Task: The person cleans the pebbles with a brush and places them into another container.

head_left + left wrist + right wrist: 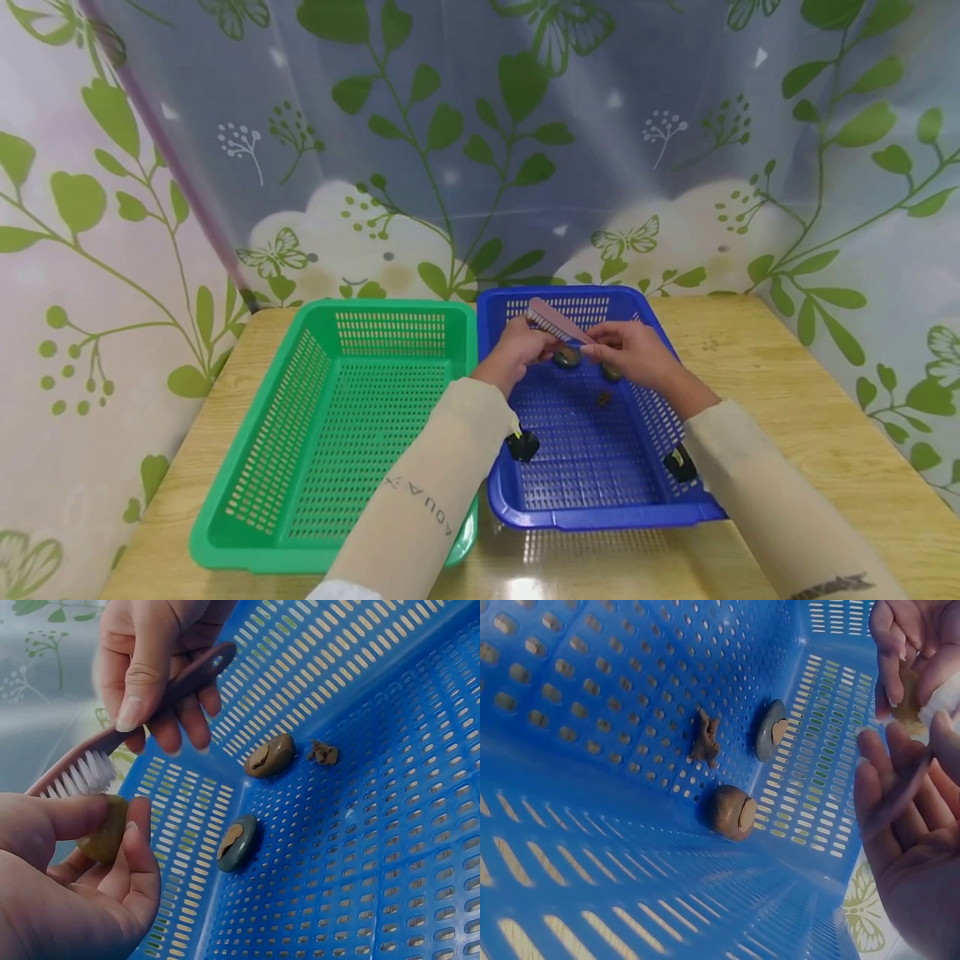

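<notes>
A yellowish-brown stone [106, 831] is held between the thumb and fingers of my left hand [523, 343], over the far part of the blue basket [600, 518]. My right hand [633, 354] grips the handle of a pinkish-brown brush [557, 319], its white bristles [84, 777] facing the stone, close to or touching it. Inside the basket lie a dark greenish stone [238, 843] and a brown stone [270, 755], each with a tan patch on top. Near them is a small crumpled brown lump [323, 753].
A green basket [467, 542] stands to the left, against the blue one, on a wooden table [787, 400]. A leaf-patterned curtain [480, 150] hangs behind. Black wrist mounts [522, 446] sit under both forearms.
</notes>
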Demonstrator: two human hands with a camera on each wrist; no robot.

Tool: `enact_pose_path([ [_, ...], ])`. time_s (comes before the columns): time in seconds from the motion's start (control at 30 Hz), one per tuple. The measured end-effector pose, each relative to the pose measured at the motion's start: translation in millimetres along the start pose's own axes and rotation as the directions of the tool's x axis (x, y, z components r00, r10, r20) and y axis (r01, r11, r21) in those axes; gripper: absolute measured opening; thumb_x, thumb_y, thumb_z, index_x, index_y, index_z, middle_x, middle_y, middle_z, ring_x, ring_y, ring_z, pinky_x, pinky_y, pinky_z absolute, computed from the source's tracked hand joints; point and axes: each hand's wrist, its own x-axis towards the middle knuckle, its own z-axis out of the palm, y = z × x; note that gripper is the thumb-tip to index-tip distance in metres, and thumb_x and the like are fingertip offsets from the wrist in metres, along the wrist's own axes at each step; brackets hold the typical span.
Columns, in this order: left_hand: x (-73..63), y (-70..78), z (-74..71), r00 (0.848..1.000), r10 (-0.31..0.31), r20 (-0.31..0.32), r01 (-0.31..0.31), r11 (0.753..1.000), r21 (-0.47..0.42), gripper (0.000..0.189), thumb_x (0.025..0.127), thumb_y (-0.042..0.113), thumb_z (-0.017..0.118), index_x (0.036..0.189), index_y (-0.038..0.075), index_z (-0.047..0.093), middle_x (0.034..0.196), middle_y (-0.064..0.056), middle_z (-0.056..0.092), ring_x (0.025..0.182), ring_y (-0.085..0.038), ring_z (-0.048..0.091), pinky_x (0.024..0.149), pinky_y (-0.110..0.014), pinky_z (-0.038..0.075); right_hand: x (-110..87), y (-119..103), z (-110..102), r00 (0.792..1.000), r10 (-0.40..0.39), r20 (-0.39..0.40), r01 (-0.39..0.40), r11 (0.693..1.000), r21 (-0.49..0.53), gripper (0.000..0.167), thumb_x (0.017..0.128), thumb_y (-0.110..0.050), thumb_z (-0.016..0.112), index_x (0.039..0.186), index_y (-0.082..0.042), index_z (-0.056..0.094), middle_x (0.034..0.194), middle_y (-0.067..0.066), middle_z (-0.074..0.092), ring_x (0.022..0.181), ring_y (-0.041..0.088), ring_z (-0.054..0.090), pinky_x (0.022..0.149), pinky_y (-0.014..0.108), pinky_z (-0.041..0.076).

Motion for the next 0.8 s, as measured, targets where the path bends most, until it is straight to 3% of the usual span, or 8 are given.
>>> enact_pose_path([
  [0.13,-0.2,-0.3,-0.6,1.000,-0.008,0.012,0.008,1.000,0.004,0.029,0.092,-0.002,0.060,0.120,-0.001,0.061,0.092,-0.014,0.070,0.063,-0.013,0.054,0.064,-0.025,0.050,0.2,2.1,0.5,1.000,0.020,0.012,-0.020,1.000,-0.023,0.033,0.097,-0.026,0.062,0.117,-0.001,0.067,0.104,0.014,0.072,0.091,0.026,0.067,0.071,0.034,0.050],
  [0.37,1.9,1.4,0.0,0.999,-0.022,0.045,0.023,0.999,-0.027,0.034,0.097,0.011,0.059,0.130,0.002,0.055,0.107,-0.017,0.070,0.076,-0.015,0.067,0.073,-0.028,0.052,0.7,3.5,-1.4,0.997,0.014,-0.075,-0.022,0.994,-0.104,0.032,0.097,-0.022,0.061,0.116,0.004,0.067,0.097,0.016,0.072,0.080,0.024,0.066,0.064,0.036,0.051],
  [0.53,3.3,1.9,0.4,0.999,-0.033,0.035,0.034,0.999,-0.020,0.041,0.099,0.013,0.057,0.137,0.005,0.048,0.106,-0.014,0.070,0.080,-0.014,0.069,0.066,-0.022,0.051,0.2,3.5,-2.8,0.997,0.030,-0.073,-0.040,0.990,-0.138,0.032,0.097,-0.022,0.061,0.113,0.006,0.067,0.096,0.017,0.073,0.082,0.024,0.067,0.070,0.041,0.053],
  [0.8,2.9,3.4,0.4,0.997,-0.047,0.067,0.050,0.998,-0.038,0.036,0.104,0.014,0.045,0.138,0.004,0.043,0.110,-0.016,0.068,0.095,-0.023,0.070,0.058,-0.019,0.048,-0.6,3.7,-2.8,0.997,0.074,-0.029,-0.077,0.989,-0.126,0.031,0.098,-0.021,0.059,0.109,0.007,0.067,0.090,0.015,0.073,0.075,0.026,0.069,0.060,0.033,0.049],
])
